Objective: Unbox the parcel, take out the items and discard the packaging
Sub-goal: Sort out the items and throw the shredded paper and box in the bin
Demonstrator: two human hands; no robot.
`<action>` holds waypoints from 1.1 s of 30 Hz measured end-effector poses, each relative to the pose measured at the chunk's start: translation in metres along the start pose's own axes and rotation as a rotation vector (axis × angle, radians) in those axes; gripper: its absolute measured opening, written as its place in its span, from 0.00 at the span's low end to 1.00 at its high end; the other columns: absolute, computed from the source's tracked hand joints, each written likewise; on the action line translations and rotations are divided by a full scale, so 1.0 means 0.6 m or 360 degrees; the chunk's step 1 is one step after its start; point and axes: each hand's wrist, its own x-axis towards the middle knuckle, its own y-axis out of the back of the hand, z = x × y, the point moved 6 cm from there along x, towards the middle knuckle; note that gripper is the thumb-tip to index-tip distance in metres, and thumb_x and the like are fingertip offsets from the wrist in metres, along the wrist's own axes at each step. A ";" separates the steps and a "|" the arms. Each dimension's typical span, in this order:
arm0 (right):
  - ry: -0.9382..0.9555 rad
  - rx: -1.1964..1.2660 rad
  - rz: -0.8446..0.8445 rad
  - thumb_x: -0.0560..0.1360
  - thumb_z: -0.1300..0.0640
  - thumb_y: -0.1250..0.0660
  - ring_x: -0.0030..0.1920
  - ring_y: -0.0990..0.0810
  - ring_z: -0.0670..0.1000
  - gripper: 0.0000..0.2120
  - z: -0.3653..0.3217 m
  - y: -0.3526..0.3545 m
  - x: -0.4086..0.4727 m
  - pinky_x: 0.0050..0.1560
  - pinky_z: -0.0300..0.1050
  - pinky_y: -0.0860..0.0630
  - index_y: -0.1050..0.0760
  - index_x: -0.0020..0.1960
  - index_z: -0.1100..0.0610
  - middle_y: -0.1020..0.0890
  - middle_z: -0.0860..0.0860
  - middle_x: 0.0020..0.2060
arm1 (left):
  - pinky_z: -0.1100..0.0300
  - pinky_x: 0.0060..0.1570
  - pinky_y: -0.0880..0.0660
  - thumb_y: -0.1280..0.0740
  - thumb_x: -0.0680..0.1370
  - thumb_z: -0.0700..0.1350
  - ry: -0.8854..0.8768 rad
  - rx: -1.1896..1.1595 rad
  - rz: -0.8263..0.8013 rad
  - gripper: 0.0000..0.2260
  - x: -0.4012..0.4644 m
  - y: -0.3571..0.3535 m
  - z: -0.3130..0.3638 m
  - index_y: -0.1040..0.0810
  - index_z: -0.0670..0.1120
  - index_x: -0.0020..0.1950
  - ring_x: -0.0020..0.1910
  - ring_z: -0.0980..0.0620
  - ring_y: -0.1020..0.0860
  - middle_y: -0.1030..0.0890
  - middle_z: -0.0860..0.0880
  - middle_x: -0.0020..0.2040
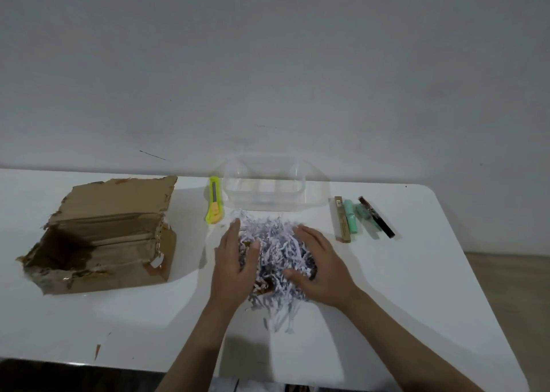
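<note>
A heap of white shredded paper [275, 244] lies in the middle of the white table [401, 287]. My left hand [233, 268] presses against the heap's left side and my right hand [320, 268] against its right side, fingers spread and cupping the shreds between them. Something dark shows under the shreds; I cannot tell what it is. The torn brown cardboard box [101, 236] stands open at the left, its inside dark. Four slim items lie at the right: a tan stick box [341, 219], two mint-green tubes [351, 216], and a dark pen-like pack [376, 216].
A clear plastic container [268, 187] stands against the wall behind the heap. A yellow-green utility knife [214, 201] lies to its left. The table's right edge drops to a wooden floor [512, 287]. A small orange scrap [97, 348] lies near the front edge.
</note>
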 end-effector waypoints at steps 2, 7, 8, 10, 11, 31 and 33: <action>-0.0011 -0.0017 0.0020 0.68 0.31 0.36 0.73 0.40 0.45 0.38 -0.002 -0.002 0.013 0.68 0.53 0.30 0.40 0.73 0.46 0.38 0.46 0.73 | 0.40 0.70 0.39 0.46 0.75 0.66 -0.0073 0.0108 0.0115 0.32 0.014 0.011 0.002 0.39 0.50 0.74 0.74 0.50 0.40 0.36 0.49 0.74; -0.0156 -0.0104 -0.0087 0.65 0.25 0.41 0.76 0.46 0.49 0.44 0.012 -0.009 0.041 0.68 0.59 0.32 0.47 0.74 0.41 0.47 0.47 0.77 | 0.40 0.69 0.38 0.47 0.75 0.66 -0.0014 0.0257 0.0052 0.35 0.066 0.021 -0.017 0.38 0.44 0.74 0.73 0.46 0.39 0.35 0.43 0.73; -0.0161 -0.0136 -0.0132 0.64 0.24 0.41 0.76 0.47 0.50 0.44 0.012 -0.015 0.044 0.69 0.59 0.34 0.48 0.75 0.40 0.48 0.47 0.77 | 0.41 0.68 0.36 0.47 0.75 0.67 0.0026 0.0267 -0.0017 0.35 0.074 0.014 -0.021 0.40 0.44 0.74 0.72 0.44 0.37 0.35 0.42 0.72; -0.0160 -0.0211 -0.0192 0.64 0.24 0.42 0.77 0.50 0.51 0.45 0.012 -0.027 0.049 0.71 0.60 0.37 0.50 0.75 0.40 0.48 0.49 0.77 | 0.41 0.67 0.36 0.48 0.75 0.68 0.0060 0.0327 -0.0122 0.38 0.087 0.000 -0.026 0.44 0.44 0.76 0.69 0.39 0.33 0.32 0.39 0.71; -0.0163 -0.0240 -0.0208 0.64 0.23 0.43 0.77 0.51 0.52 0.45 0.013 -0.030 0.051 0.71 0.60 0.39 0.50 0.75 0.41 0.48 0.49 0.77 | 0.42 0.69 0.38 0.48 0.75 0.68 0.0051 0.0364 -0.0156 0.38 0.090 -0.007 -0.025 0.46 0.44 0.76 0.70 0.39 0.34 0.34 0.39 0.72; 0.0207 -0.0103 -0.0667 0.61 0.25 0.39 0.76 0.55 0.46 0.55 -0.023 -0.091 0.057 0.76 0.47 0.59 0.57 0.76 0.51 0.51 0.44 0.76 | 0.64 0.61 0.31 0.48 0.81 0.47 -0.0024 -0.0464 -0.0148 0.14 -0.005 -0.032 0.026 0.27 0.49 0.62 0.60 0.54 0.25 0.23 0.52 0.57; 0.0162 0.0022 -0.0633 0.62 0.25 0.40 0.76 0.50 0.46 0.53 -0.031 -0.092 0.053 0.76 0.45 0.54 0.53 0.76 0.51 0.47 0.45 0.76 | 0.69 0.58 0.31 0.49 0.81 0.47 0.0118 -0.0569 -0.0023 0.15 -0.012 -0.032 0.017 0.27 0.49 0.63 0.60 0.59 0.25 0.23 0.53 0.58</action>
